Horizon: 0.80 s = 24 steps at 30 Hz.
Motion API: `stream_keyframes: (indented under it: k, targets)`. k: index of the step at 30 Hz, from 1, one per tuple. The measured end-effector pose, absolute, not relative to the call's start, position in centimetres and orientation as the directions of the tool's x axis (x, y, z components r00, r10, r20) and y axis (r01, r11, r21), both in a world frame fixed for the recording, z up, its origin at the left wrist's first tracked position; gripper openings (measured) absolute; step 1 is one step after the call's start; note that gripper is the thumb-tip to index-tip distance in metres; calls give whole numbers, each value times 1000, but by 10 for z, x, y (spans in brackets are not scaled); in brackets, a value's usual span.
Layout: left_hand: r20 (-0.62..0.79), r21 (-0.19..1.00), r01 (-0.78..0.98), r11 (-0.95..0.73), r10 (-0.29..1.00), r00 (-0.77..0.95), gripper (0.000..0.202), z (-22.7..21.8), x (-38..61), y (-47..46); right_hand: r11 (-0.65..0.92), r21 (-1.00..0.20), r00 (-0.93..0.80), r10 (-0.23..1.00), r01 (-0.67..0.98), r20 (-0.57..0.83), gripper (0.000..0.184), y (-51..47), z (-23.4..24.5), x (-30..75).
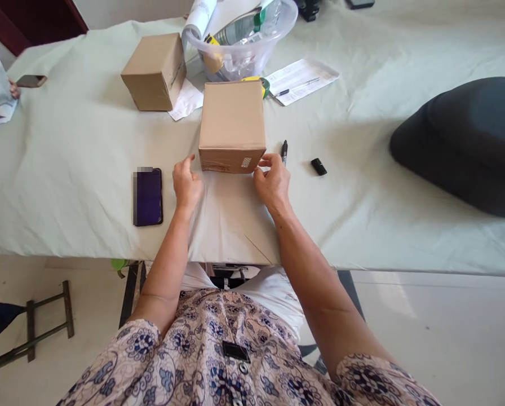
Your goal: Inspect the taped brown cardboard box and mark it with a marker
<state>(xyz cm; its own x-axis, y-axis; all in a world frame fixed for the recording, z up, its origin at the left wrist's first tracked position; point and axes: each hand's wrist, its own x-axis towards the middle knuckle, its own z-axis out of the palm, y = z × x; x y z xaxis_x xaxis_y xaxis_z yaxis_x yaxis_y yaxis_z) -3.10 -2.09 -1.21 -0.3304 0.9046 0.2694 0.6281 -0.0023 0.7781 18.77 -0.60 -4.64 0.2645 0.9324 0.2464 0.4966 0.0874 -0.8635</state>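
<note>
A closed brown cardboard box [233,115] stands on the cloth-covered table in front of me, with small printed marks on its near side. My left hand [187,183] is just left of its near corner, fingers loosely bent and apart, with a small gap to the box. At the near right corner, my right hand [273,179] has thumb and fingertips around the box's lower edge; part of the fingers is hidden. Right beside that hand lies a black marker [284,151] without its cap. The black cap [319,166] rests farther right.
A dark-screened phone [149,197] lies at left. Behind are a second cardboard box [153,73], a clear plastic basin [252,53] with a bottle, a yellow-green tape measure [264,85] and papers with a pen [303,80]. A large black object [464,146] sits right. Another person's hand [14,89] shows far left.
</note>
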Motion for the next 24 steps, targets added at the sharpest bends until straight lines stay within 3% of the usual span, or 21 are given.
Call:
stream_keyframes:
  k: [4, 10, 14, 19, 22, 24]
  targets:
    - [414, 748, 661, -54, 817, -402, 45, 7, -65, -48, 139, -898, 330, 898, 418, 293, 33, -4, -48, 194]
    - [427, 671, 711, 211, 675, -602, 20, 11, -139, -112, 201, -909, 395, 851, 365, 347, 25, -4, -35, 201]
    - [349, 650, 691, 316, 684, -641, 14, -2, -162, -131, 110, -873, 449, 823, 476, 348, 19, -3, -27, 217]
    - [351, 624, 695, 357, 667, -658, 19, -7, -151, -130, -39, -770, 406, 866, 637, 292, 28, -3, -37, 230]
    - [455, 596, 744, 302, 637, -623, 23, -6, -138, -118, -76, -762, 369, 902, 643, 222, 13, -3, -43, 229]
    - [530, 623, 777, 92, 682, -505, 27, -6, -126, -101, -121, -769, 405, 894, 627, 190, 12, -2, -44, 229]
